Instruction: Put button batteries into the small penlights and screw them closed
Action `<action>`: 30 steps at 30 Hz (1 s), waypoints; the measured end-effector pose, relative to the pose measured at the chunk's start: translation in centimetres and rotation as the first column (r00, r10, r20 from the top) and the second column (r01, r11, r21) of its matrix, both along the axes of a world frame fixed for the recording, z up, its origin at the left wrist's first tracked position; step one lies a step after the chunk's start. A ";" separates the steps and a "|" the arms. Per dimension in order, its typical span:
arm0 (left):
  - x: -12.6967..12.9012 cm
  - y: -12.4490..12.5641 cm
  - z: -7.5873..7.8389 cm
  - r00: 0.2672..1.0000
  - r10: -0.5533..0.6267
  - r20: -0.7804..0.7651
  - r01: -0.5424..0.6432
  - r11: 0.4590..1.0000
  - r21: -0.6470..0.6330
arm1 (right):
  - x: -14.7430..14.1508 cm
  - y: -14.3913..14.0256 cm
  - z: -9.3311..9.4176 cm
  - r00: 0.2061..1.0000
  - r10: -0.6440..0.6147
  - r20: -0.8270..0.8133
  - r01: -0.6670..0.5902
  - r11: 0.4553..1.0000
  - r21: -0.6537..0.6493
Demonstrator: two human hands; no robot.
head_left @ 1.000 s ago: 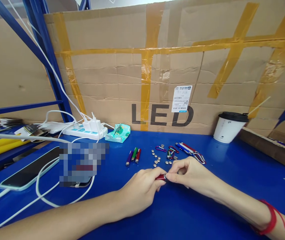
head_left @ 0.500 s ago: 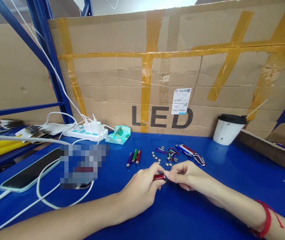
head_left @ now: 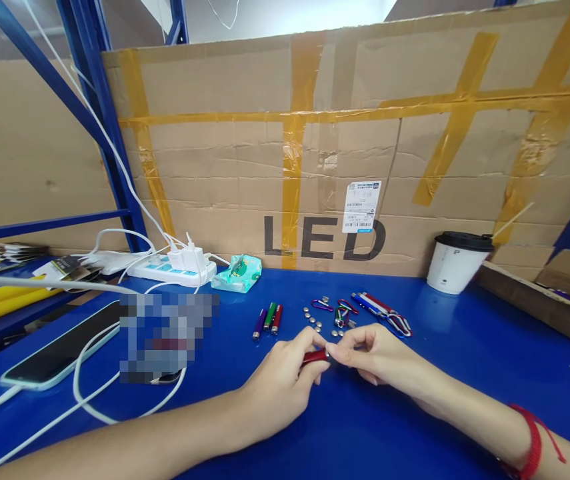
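Observation:
My left hand (head_left: 285,377) is closed around a small red flashlight tube (head_left: 315,357), held level just above the blue table. At the tube's right end, the thumb and fingers of my right hand (head_left: 365,353) pinch together on its tip; anything small between them is hidden. Beyond my hands lie several silver button cells (head_left: 312,321), with small carabiners (head_left: 345,310) beside them. To the left sit three short flashlight tubes: purple (head_left: 259,325), green (head_left: 269,316) and red (head_left: 277,320). Longer tubes with carabiners (head_left: 382,313) rest at the right.
A white cup with a black lid (head_left: 459,263) stands back right, near an open cardboard box (head_left: 539,293). On the left are a phone (head_left: 65,343), white cables, a power strip (head_left: 172,268) and a tissue pack (head_left: 237,273). A large cardboard sheet (head_left: 215,167) closes off the back.
Both hands keep their grip on the red tube, which has shifted very slightly left. The whole view has tilted up a little.

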State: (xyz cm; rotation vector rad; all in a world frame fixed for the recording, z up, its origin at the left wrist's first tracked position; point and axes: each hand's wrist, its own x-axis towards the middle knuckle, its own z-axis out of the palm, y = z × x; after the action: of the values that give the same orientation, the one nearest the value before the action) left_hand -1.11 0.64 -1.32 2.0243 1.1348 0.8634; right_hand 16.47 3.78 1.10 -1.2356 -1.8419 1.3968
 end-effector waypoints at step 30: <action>-0.1 -0.2 0.8 0.988 -0.072 -0.137 0.086 0.991 0.099 | 0.6 0.6 -0.2 0.988 -0.002 0.155 -0.087 0.818 0.569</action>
State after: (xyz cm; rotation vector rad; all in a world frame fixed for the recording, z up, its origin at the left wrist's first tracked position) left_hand -1.17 0.42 -0.53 2.2260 1.0923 0.7722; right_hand 17.12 4.42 0.88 -0.9958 -2.1810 0.6758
